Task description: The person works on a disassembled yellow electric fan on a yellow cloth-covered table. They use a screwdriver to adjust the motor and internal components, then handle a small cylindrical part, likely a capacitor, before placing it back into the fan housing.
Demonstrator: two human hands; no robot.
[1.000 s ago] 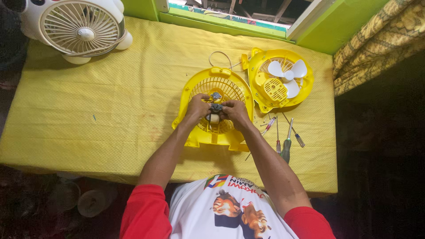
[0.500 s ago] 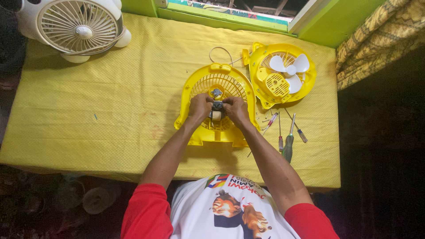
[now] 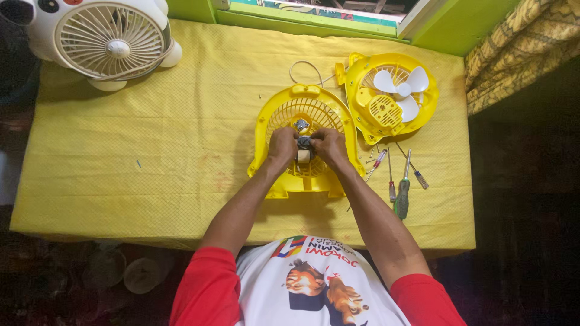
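Observation:
A yellow fan housing (image 3: 283,121) with a round grille lies flat on the yellow tablecloth (image 3: 157,157). Over the lower part of the grille, my left hand (image 3: 281,147) and my right hand (image 3: 330,147) pinch a small grey fan motor (image 3: 304,145) between their fingertips. A small metal part (image 3: 301,125) sits at the grille's centre just above the motor. To the upper right lies the other yellow fan half (image 3: 389,96) with white blades (image 3: 401,89).
A white table fan (image 3: 109,42) stands at the table's far left corner. Several screwdrivers (image 3: 400,181) lie right of the housing, near the front edge. A thin wire loop (image 3: 305,69) lies behind the housing. Patterned curtain (image 3: 519,54) hangs at the right.
Both hands stay on the motor over the grille; they have shifted only slightly. The view has tilted a little, so the table sits lower in the frame.

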